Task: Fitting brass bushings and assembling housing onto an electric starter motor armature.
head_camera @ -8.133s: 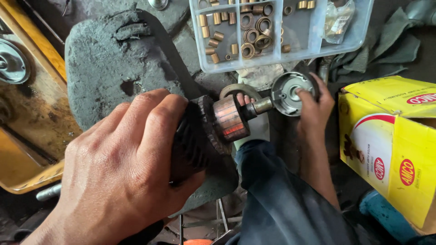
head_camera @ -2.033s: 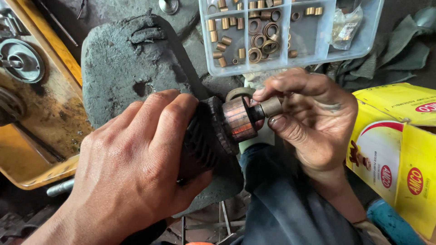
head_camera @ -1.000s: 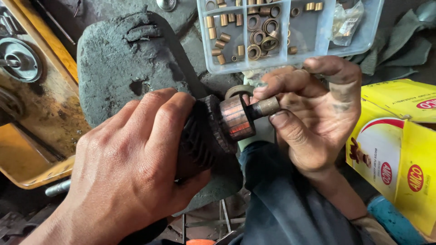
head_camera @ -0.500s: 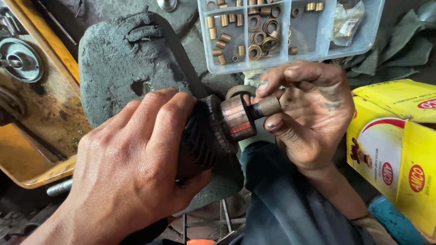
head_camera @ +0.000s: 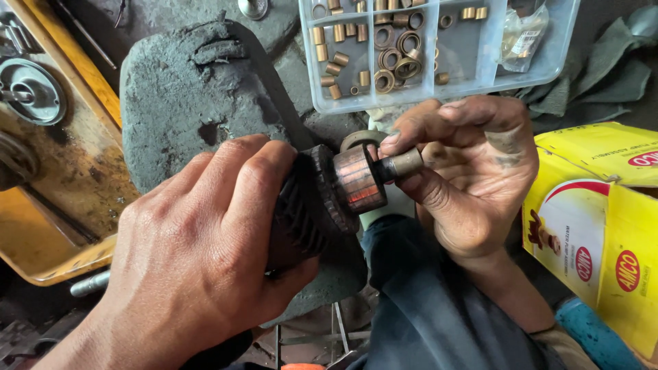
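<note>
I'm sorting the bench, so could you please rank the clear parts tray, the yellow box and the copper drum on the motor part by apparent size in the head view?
1. Clear parts tray, though cut off by the frame.
2. Yellow box, also cut off, so the top two are unsure.
3. Copper drum, clearly smallest.

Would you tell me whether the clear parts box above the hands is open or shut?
Open. The clear parts box shows no lid over its compartments, and the brass bushings lie uncovered inside them.

Copper-striped commutator (head_camera: 356, 179), brass-coloured bushings (head_camera: 394, 58), yellow-and-red carton (head_camera: 603, 233), grey cloth (head_camera: 185, 116)
</note>
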